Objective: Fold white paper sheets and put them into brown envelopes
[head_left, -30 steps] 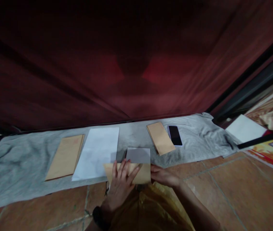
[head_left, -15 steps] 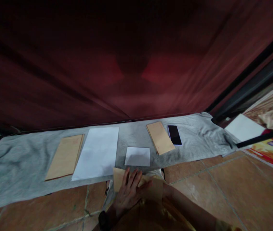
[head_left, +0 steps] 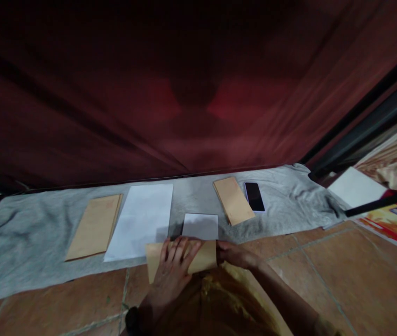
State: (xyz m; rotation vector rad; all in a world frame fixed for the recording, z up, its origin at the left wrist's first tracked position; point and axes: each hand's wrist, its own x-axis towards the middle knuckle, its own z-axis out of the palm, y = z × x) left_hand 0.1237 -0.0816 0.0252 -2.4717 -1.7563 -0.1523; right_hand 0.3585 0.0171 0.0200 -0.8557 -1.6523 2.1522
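A brown paper envelope (head_left: 203,256) lies across my lap at the near edge of the grey cloth. My left hand (head_left: 173,268) rests over its left half, fingers spread on the paper and fingertips at the far edge. At the envelope's right end, my right hand (head_left: 235,254) grips with bent fingers, partly hidden in shadow. Just beyond the envelope is a small white sheet or card (head_left: 200,225), its near part covered by the hands and envelope. Left of it lies a large white sheet of paper (head_left: 140,219).
Brown envelopes (head_left: 95,226) lie at the left of the grey cloth (head_left: 40,233), and more envelopes (head_left: 233,200) lie on the right beside a phone (head_left: 254,196). A dark red fabric panel (head_left: 191,154) rises behind. Tiled floor (head_left: 310,266) is in front; a dark metal bar (head_left: 387,200) stands right.
The envelope has shifted left and turned more level, now covering part of the small white sheet. My left hand moved left with it; my right hand came into view at its right end.
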